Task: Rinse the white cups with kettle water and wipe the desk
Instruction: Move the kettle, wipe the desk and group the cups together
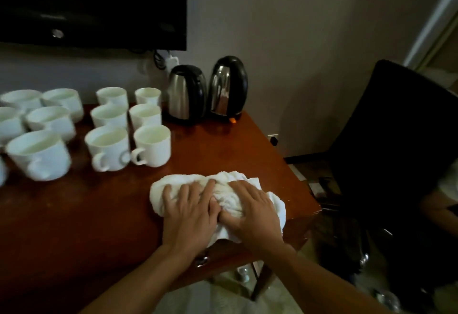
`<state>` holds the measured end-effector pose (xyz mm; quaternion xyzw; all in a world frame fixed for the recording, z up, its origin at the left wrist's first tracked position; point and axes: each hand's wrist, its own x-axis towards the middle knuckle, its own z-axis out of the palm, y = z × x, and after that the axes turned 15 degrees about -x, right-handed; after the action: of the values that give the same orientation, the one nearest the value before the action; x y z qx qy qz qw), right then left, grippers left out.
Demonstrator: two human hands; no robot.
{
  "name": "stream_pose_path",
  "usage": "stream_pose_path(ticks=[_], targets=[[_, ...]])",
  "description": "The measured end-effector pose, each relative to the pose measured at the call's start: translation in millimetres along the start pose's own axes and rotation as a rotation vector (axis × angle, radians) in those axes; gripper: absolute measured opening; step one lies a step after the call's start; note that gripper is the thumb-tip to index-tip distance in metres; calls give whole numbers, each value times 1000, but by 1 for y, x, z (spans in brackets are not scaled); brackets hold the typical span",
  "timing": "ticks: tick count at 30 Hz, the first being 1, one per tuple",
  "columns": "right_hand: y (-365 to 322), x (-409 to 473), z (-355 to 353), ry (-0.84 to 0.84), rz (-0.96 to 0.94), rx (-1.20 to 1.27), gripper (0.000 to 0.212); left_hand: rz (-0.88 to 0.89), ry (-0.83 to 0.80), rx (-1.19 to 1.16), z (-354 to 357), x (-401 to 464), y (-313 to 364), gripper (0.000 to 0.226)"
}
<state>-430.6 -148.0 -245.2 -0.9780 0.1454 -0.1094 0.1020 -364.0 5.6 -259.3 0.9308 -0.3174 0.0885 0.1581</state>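
- The left hand [189,210] lies flat on a white cloth [223,184], fingers straight and spread, pressing it down.
- The right hand [252,210] lies on the same cloth just beside the left, fingers straight and close together; the thumbs of the two hands touch or nearly touch.
- One cloth, bunched and crumpled, sits on the tabletop [81,219] near its front right corner, and both hands cover much of it.
- The tabletop is reddish-brown wood with a glossy sheen.
- White cups stand upright to the left and behind the hands, well apart from the cloth.
- Six narrower cups [152,145] form a block of two columns and three rows.
- Left of that block stands a group of wider cups [39,153], at least five counted, with one more cut by the left edge; they are blurred.
- Two kettles stand side by side at the back of the tabletop, right of the cups: a steel one [187,91] and a taller one [228,86] with a black handle.
- A dark screen [91,3] hangs on the wall above the cups.
- A black chair [396,145] stands right of the tabletop, close to its right edge.
- A metal knob [201,260] shows on the front edge below the left wrist.
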Motion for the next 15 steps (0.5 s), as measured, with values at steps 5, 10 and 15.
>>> stream_pose_path(ticks=[5, 10, 15], targets=[[60, 43, -3, 14, 29, -22, 80, 4, 25, 4, 26, 63, 38, 63], [83, 98, -1, -15, 20, -7, 75, 12, -10, 68, 39, 112, 39, 64], [99, 148, 8, -19, -8, -7, 74, -86, 47, 22, 50, 157, 39, 57]])
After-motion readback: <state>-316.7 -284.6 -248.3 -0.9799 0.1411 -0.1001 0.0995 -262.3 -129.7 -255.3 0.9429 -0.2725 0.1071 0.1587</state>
